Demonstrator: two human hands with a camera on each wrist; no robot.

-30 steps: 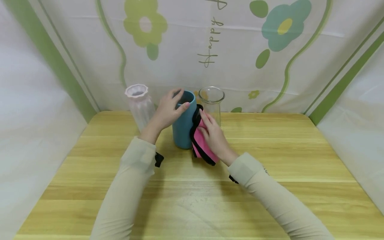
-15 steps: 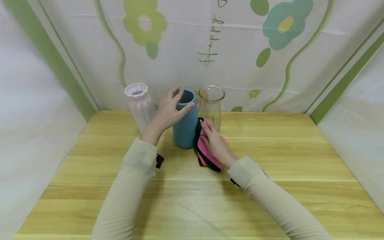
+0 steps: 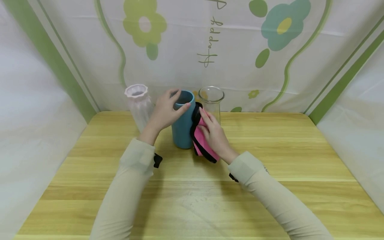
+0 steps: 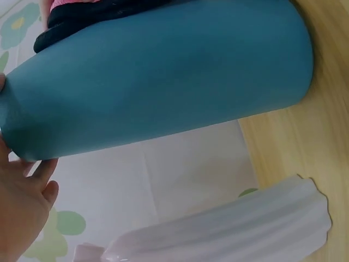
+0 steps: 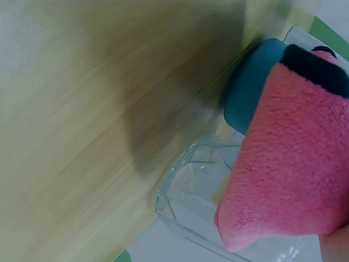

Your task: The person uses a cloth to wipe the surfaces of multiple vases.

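Observation:
A blue vase (image 3: 182, 130) stands upright on the table, its mouth uncovered. My left hand (image 3: 165, 111) grips its rim from the left, thumb at the near side; the left wrist view shows the fingers at the rim of the blue vase (image 4: 163, 82). My right hand (image 3: 215, 135) holds a folded pink cloth (image 3: 204, 143) with black edging against the vase's right side. In the right wrist view the pink cloth (image 5: 289, 158) hides most of that hand and part of the blue vase (image 5: 253, 82).
A pale pink fluted vase (image 3: 139, 110) stands left of the blue one, close to my left hand. A clear glass vase (image 3: 212, 106) stands behind the cloth on the right. The wooden table (image 3: 192, 206) meets a flowered curtain (image 3: 180, 43) at the back.
The cloth in my right hand went down the blue vase's side and away to the right, then came back up and left against it. My left hand has stayed at the rim.

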